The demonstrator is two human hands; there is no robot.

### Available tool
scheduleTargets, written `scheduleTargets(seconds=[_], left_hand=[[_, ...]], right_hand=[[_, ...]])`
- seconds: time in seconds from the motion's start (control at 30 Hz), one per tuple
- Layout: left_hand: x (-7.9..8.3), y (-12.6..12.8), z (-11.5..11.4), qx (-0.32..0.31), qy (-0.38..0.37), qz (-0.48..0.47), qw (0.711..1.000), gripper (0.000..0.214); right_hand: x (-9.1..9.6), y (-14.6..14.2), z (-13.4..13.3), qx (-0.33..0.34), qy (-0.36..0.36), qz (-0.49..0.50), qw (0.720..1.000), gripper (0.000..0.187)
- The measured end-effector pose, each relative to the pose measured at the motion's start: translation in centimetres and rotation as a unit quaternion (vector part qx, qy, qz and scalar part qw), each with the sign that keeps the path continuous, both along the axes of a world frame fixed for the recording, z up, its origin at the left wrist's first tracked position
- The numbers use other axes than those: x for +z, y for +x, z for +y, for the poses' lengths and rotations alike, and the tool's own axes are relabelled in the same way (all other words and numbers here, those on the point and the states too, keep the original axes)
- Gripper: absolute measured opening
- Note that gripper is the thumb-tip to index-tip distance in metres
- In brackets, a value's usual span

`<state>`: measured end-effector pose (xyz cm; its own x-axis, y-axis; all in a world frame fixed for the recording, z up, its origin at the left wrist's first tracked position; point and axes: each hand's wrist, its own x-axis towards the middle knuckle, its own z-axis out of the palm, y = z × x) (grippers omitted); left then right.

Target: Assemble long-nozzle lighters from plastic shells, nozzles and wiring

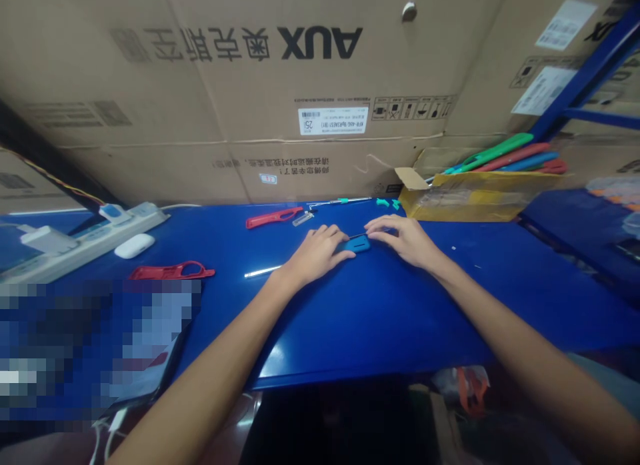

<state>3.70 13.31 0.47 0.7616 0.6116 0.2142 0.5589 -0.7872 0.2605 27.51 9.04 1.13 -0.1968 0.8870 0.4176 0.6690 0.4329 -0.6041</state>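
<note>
Both of my hands rest on the blue table [380, 318] around a small blue plastic part [358, 244]. My left hand [316, 255] lies palm down with its fingers curled onto the part's left end. My right hand [403, 238] pinches the part's right end, where a thin dark strip runs along the top. A thin metal rod [263, 272] lies on the table just left of my left wrist.
Two red plastic handles [173, 272] [273, 217] lie to the left. A yellow box [480, 195] with coloured handles stands at the back right. Small teal bits [383, 202], a power strip [90, 235] and a white earbud case [134, 245] are nearby. Cardboard cartons [300, 85] wall the back.
</note>
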Motion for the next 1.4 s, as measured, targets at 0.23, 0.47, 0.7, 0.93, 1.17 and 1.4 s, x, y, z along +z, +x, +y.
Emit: scheduleTargets(seconds=[0.23,0.47,0.7,0.93,1.17,1.4], left_hand=[[-0.1,0.0,0.0,-0.002,-0.006,-0.006,1.000,0.040],[-0.1,0.0,0.1,0.000,-0.004,0.002,1.000,0.040],[0.0,-0.1,0.1,-0.007,-0.003,0.002,1.000,0.040],[0.2,-0.1,0.0,-0.013,-0.001,0.015,1.000,0.042],[0.0,-0.1,0.1,-0.011,0.000,0.006,1.000,0.041],[0.2,0.0,0.0,-0.006,-0.007,0.008,1.000,0.040]], right_hand=[[-1.0,-0.1,0.7,0.031,-0.013,0.017,0.999,0.028],[-1.2,-0.3,0.5,0.007,0.000,-0.052,0.999,0.026],[-0.8,0.0,0.1,-0.016,0.001,-0.164,0.986,0.022],[0.0,-0.2,-0.5,0.017,0.029,-0.248,0.968,0.027],[0.5,-0.9,-1.0,0.025,0.041,-0.253,0.966,0.028],[0.3,-0.8,-1.1,0.016,0.020,-0.239,0.971,0.029]])
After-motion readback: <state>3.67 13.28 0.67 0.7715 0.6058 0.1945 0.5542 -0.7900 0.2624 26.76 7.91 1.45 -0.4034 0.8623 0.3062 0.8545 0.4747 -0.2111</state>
